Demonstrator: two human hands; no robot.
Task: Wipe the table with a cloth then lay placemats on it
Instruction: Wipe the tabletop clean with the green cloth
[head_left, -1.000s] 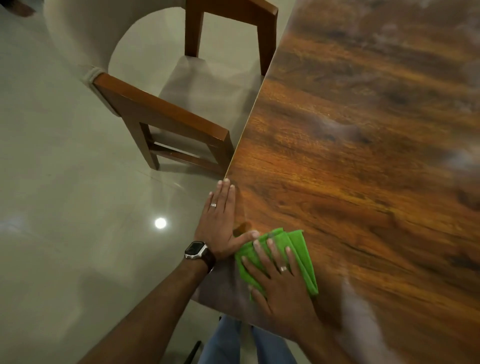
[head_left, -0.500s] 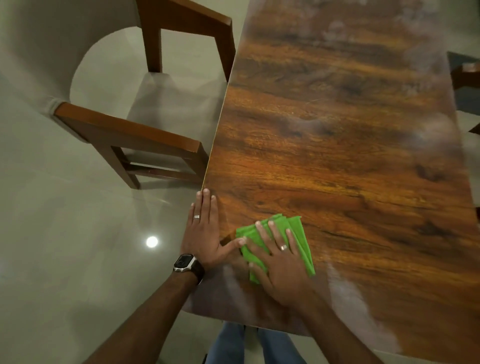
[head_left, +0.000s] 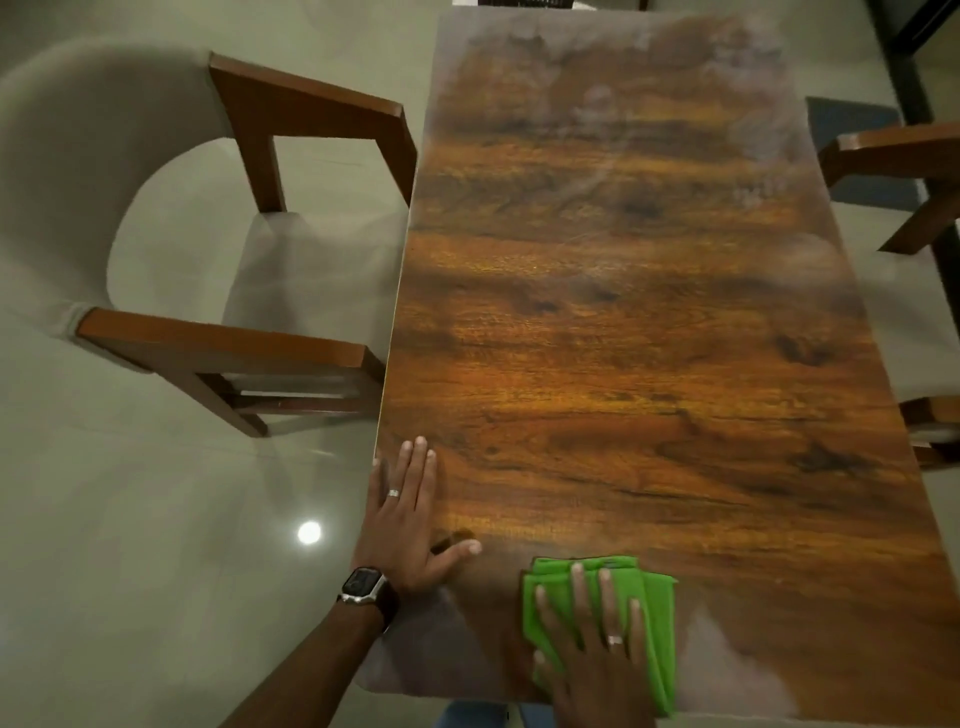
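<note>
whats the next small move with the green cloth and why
Probably slide the right hand, flat on the green cloth, away along the table: hazy smears show further up, and the left hand rests flat at the edge.

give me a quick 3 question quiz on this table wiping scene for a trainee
1. True or false: the right hand lies flat on the green cloth.
2. What does the left hand rest on? A) the chair B) the table C) the cloth
3. Fill in: no ______ lie on the table yet.

Key
1. True, its fingers are spread over the cloth.
2. B, flat on the table near its left edge, apart from the cloth.
3. Placemats.
</note>
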